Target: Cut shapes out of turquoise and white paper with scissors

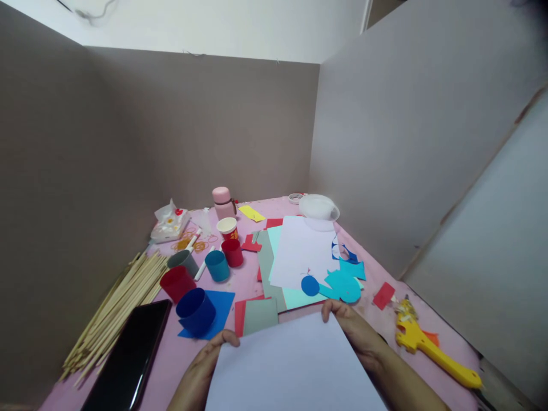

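A plain white sheet of paper [295, 365] is held up close to me, near the front of the pink table. My left hand [214, 349] pinches its far left corner, thumb on top. At the far right corner my right hand [349, 325] grips it the same way. Beyond the sheet lies a stack of white, mint and grey paper [299, 251]. On and beside that stack are a dark blue paper circle [310, 286] and light blue cut pieces [342, 284]. A grey and red card [259, 315] lies just past the sheet's edge.
At left lie wooden sticks [115, 308] and a black phone [128, 359]. Rolled paper cylinders, including a dark blue one [196, 313], stand nearby. A yellow glue gun [432, 345] lies at right. Behind are a pink flask [223, 204], a paper cup [228, 228] and grey partitions [214, 125].
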A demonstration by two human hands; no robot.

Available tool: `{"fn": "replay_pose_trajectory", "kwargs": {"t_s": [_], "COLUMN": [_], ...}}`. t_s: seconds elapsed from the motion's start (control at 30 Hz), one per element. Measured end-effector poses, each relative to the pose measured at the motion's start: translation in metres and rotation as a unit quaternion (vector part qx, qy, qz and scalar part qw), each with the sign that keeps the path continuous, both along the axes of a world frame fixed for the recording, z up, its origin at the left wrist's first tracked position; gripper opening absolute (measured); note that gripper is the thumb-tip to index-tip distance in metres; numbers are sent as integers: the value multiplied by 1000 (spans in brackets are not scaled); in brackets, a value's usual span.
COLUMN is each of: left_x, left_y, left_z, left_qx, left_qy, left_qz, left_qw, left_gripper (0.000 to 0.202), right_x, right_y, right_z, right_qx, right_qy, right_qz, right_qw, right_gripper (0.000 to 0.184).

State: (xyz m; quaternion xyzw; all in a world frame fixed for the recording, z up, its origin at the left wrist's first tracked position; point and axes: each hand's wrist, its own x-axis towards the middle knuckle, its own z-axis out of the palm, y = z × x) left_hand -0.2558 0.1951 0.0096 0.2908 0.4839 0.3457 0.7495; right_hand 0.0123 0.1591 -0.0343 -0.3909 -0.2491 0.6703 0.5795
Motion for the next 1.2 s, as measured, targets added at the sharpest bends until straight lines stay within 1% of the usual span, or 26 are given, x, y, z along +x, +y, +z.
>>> {"fn": "replay_pose_trajectory", "kwargs": {"t_s": [0.13, 0.23, 0.43, 0.5, 0.57, 0.67, 0.73, 0.83, 0.97, 1.07, 1.13, 1.2], "left_x": [1, 5, 10, 10, 8, 8, 10, 14, 19, 20, 21, 21], "left_y": [2, 0, -7, -8, -7, -7, -7, -8, -10, -9, -9, -10], "left_z": [-6, -7, 4, 7, 9, 9, 8, 8, 11, 14, 14, 12], "left_qx": [21, 42, 79, 80, 85, 69, 52, 50, 46, 59, 61, 46], "left_qy": [-16, 2, 23, 17, 21, 31, 45, 61, 48, 56, 65, 75], "left_qz": [14, 14, 17, 10, 3, 5, 22, 47, 35, 45, 53, 43], "left_qw": [1000, 999, 996, 997, 996, 997, 997, 996, 997, 996, 995, 995], "left_gripper": [35, 28, 65, 73, 78, 76, 73, 71, 71, 72, 72, 68], "right_x": [-1, 1, 7, 6, 3, 0, 0, 2, 1, -1, -1, -1], "right_y": [-2, -2, -5, -7, -8, -8, -9, -10, -12, -10, -10, -10], "right_z": [-1, 2, 3, 3, 4, 7, 9, 8, 5, 3, 2, 3], "right_qx": [-6, -8, -23, -23, -13, 11, 20, 17, 9, 13, 15, 14], "right_qy": [-18, -23, -11, -10, -13, -26, -38, -52, -60, -61, -62, -63], "right_qz": [-11, -19, -59, -56, -35, -3, 5, 4, -1, -9, -19, -20], "right_qw": [1000, 1000, 998, 998, 999, 1000, 999, 998, 998, 998, 998, 998], "right_gripper": [27, 26, 38, 38, 35, 35, 36, 39, 38, 35, 34, 34]}}
